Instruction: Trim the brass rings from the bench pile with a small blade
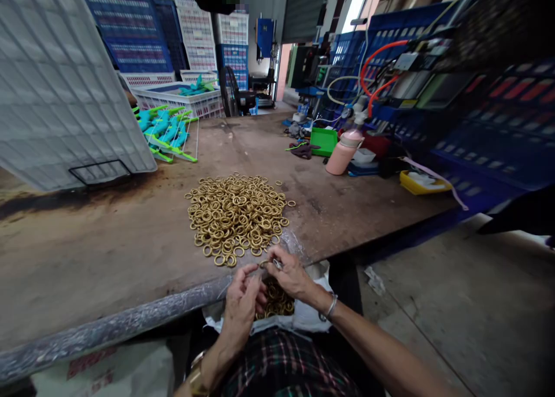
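Note:
A heap of brass-coloured rings (238,212) lies near the front edge of the table. Just in front of it, my right hand (289,274) is closed in a pinch around a single brass ring (263,264). Something small and silvery also shows at its fingers, too small to name. My left hand (241,300) is close beside, its thumb and index finger apart and the index tip near that ring; whether it touches cannot be made out. Below both hands, a white sack (310,316) on my lap holds more brass rings (277,300).
A large white plastic crate (73,85) stands at left, beside turquoise and green plastic pieces (167,131). Toward the right are a pink bottle (342,154), a green tray (324,141), a yellow dish (422,183) and a machine with orange hoses (407,79). Plastic film wraps the table's front edge (130,319).

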`<state>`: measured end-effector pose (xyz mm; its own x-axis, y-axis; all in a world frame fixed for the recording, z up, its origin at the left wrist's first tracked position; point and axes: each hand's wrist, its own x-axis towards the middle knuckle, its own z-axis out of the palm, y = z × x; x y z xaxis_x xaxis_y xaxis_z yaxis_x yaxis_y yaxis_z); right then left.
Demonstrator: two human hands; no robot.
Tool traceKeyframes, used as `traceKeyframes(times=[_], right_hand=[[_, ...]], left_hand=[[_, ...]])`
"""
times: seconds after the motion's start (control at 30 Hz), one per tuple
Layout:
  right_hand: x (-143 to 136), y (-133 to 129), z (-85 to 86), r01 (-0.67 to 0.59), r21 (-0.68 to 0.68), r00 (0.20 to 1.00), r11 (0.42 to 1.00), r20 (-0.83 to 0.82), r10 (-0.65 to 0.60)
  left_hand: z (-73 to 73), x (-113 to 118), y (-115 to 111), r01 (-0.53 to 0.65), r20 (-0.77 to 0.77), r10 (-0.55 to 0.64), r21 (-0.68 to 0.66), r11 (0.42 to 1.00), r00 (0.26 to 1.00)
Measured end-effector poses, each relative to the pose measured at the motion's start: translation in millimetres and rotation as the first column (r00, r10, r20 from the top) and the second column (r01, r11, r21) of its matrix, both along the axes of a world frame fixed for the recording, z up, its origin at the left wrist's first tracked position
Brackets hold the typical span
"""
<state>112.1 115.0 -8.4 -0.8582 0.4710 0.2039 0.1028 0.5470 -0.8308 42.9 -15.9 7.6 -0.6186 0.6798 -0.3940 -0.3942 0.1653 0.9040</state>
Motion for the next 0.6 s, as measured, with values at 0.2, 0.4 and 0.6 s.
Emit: traceKeyframes(times=[0.2, 0.4, 0.6], right_hand=[[-4.4, -24.6, 5.3, -0.093, -0.188, 0.995, 0.978, 0.011, 0.097], [-8.0, -21.8, 4.6, -0.036, -0.306, 0.998, 0.951, 0.028, 0.047], [-11.8, -21.1, -1.2, 0.005, -0.295, 0.998, 0.955, 0.066, 0.015]], left_hand=[[-9.2, -7.3, -4.2, -0.085, -0.035, 0.086, 0.037, 0.996, 0.996], [-14.4, -9.3, -4.3, -0.111, -0.168, 0.115, 0.029, 0.993, 0.979], [-12.4, -10.6, -7.3, -0.011, -0.064, 0.009, -0.024, 1.0, 0.998]])
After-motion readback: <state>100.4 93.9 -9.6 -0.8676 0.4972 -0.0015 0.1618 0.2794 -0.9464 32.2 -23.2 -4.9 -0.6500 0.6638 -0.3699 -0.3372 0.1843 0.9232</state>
